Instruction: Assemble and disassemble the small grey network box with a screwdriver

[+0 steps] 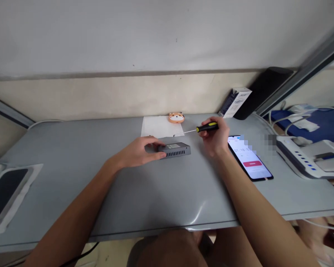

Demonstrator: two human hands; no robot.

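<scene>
In the head view my left hand (143, 151) grips the left end of a small dark grey box (178, 149) with a row of vent slots along its front side and a pale label on top. My right hand (215, 137) is closed round the black and yellow handle of a screwdriver (207, 127). Its thin metal shaft points left, and the tip hangs above the far side of the box, apart from it. Behind the box lies a white sheet of paper (158, 126), with an orange animal-faced case (176, 117) at its right corner.
Right of my right arm lies a lit phone (250, 159) showing a timer. Beyond it sits a white power strip (303, 159) with plugs and cables. A carton (235, 102) and a black cylinder (263, 92) stand by the wall. A dark tablet-like slab (7, 193) lies far left.
</scene>
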